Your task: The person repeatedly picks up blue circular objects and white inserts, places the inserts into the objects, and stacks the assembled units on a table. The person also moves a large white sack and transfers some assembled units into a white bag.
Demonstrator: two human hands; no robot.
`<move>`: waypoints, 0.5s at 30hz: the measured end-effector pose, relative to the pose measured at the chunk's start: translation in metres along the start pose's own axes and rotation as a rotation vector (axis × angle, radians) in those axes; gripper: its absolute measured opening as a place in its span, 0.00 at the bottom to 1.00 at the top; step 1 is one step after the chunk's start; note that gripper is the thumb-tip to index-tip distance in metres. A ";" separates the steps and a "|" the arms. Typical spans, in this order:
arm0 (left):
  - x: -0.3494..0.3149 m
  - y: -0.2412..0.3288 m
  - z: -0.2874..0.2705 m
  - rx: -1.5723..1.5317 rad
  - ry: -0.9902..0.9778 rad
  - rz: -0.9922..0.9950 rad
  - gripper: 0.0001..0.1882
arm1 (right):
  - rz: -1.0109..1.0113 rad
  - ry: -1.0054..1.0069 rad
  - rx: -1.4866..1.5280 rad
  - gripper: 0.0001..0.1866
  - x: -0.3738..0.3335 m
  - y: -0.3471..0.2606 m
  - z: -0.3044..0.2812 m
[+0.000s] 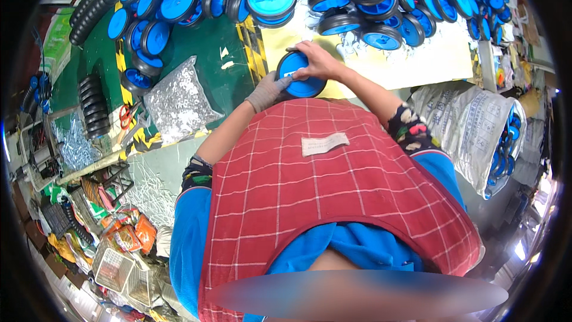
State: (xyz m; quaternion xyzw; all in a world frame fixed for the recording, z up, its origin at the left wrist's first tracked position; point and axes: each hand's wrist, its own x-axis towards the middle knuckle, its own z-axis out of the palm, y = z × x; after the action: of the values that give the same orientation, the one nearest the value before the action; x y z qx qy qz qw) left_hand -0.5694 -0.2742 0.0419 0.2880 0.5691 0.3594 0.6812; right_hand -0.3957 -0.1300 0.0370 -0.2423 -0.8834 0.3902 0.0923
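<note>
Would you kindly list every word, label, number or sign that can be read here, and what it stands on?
White woven sack, right: rows of large printed characters, broken by folds; not transcribed here.
Pale label on the red checked apron: faint print, too small to read.
Orange packet, lower left: too blurred to read.
Yellow-and-black tape on the table: stripes, no words I can make out.
Wheel at the right hand: no legible marking.

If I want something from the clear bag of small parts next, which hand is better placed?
Probably the left. The left hand, at the left edge of the wheel, is nearer the bag; the right hand is across the wheel, farther away.
</note>
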 end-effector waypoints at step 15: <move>0.025 -0.065 0.005 1.454 0.084 0.534 0.18 | 0.437 0.711 -0.388 0.09 -0.114 0.147 0.002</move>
State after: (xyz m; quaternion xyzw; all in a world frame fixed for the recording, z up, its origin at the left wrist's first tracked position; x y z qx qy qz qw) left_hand -0.5515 -0.2910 -0.0241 0.7762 0.5986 0.0583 0.1893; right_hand -0.2451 -0.1031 -0.0693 -0.5545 -0.7819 0.1208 0.2580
